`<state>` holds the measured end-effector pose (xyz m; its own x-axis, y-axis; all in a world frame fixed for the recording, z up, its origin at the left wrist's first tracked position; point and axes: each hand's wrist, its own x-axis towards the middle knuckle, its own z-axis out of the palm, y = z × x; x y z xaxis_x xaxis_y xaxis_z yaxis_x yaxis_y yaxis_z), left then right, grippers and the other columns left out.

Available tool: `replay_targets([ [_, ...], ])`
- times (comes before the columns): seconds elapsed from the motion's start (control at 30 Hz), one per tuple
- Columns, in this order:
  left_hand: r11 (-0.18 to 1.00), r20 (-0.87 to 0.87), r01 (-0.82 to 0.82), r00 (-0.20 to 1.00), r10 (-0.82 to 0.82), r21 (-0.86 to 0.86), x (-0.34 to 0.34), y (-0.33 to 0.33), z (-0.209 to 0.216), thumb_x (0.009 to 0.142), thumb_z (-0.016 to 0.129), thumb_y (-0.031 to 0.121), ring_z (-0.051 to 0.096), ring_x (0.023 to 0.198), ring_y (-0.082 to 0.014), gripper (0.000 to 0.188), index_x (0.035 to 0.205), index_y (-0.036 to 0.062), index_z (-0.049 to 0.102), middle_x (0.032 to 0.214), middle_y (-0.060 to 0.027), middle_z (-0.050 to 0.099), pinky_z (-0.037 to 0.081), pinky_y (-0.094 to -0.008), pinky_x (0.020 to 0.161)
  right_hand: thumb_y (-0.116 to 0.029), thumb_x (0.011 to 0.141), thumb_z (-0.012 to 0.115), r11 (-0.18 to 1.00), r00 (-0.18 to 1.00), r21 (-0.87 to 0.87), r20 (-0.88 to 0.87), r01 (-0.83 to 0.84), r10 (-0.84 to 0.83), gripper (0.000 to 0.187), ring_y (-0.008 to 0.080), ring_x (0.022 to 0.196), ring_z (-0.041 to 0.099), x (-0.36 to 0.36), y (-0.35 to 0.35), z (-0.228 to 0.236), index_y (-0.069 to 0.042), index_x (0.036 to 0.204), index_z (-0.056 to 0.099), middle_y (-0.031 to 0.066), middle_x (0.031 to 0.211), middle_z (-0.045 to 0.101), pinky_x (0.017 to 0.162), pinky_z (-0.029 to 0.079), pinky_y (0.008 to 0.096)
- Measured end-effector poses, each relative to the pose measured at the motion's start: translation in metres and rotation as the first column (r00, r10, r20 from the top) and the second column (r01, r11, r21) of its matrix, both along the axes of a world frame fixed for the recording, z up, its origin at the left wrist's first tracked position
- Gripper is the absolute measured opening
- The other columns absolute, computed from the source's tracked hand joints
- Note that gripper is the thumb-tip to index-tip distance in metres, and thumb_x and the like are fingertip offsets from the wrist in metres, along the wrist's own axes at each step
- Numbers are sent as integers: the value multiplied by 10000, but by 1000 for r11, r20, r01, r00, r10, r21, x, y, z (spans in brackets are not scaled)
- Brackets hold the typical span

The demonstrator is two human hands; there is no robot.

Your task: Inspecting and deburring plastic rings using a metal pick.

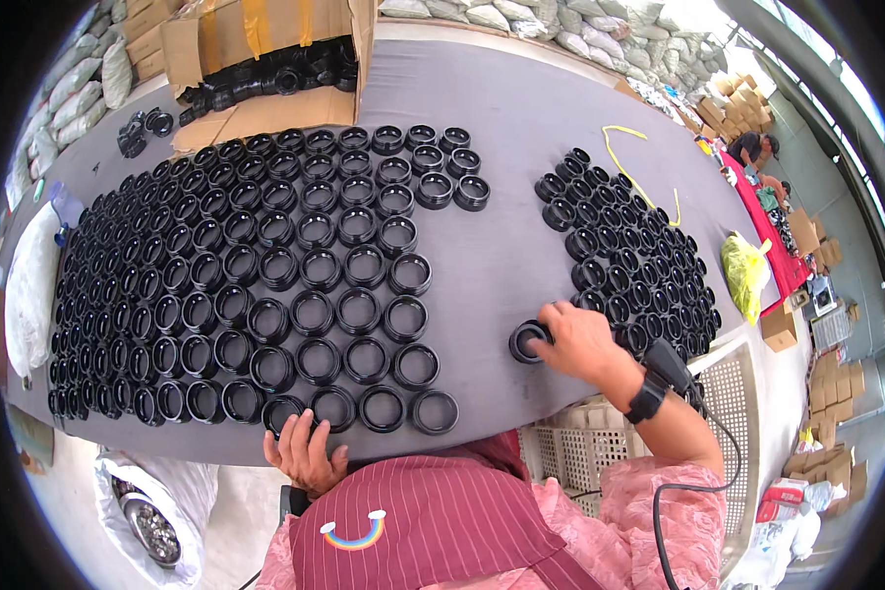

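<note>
My right hand grips a black plastic ring by its right side, thumb and fingers closed on it, just left of a packed group of black rings. A dark band and a black device with a cable sit on my right wrist. At the front table edge rests my left hand, fingers apart, nothing held in it. Its fingertips touch or nearly touch a ring in the front row. Many more rings stand in rows across the left and middle of the table.
An open cardboard box holding black parts lies at the back left. White plastic wrap is at the left edge, a yellow bag at the right. Plastic crates stand by my right elbow, a white sack below left. A person is far right.
</note>
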<state>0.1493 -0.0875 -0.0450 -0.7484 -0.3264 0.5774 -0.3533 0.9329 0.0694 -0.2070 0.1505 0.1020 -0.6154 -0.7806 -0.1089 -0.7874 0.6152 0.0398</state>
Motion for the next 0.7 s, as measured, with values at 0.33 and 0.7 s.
replay_targets([
  [0.33, 996, 35, 28, 999, -25, -86, -1, -5, 0, 922, 519, 476, 521, 1235, -320, 432, 1114, 107, 639, 1272, -125, 605, 184, -577, 1130, -205, 898, 671, 870, 924, -462, 382, 169, 24, 252, 253, 678, 665, 36, 8, -43, -53, 1086, 602, 91, 777, 650, 607, 521, 358],
  [0.7, 996, 19, 20, 1000, -19, -92, 0, -6, -2, 917, 537, 473, 534, 1221, -315, 421, 1124, 121, 639, 1274, -112, 607, 213, -585, 1112, -296, 887, 672, 886, 952, -351, 159, 303, -263, 578, 403, 1021, 615, 15, 18, -19, 46, 1312, 480, 264, 1106, 626, 869, 504, 463],
])
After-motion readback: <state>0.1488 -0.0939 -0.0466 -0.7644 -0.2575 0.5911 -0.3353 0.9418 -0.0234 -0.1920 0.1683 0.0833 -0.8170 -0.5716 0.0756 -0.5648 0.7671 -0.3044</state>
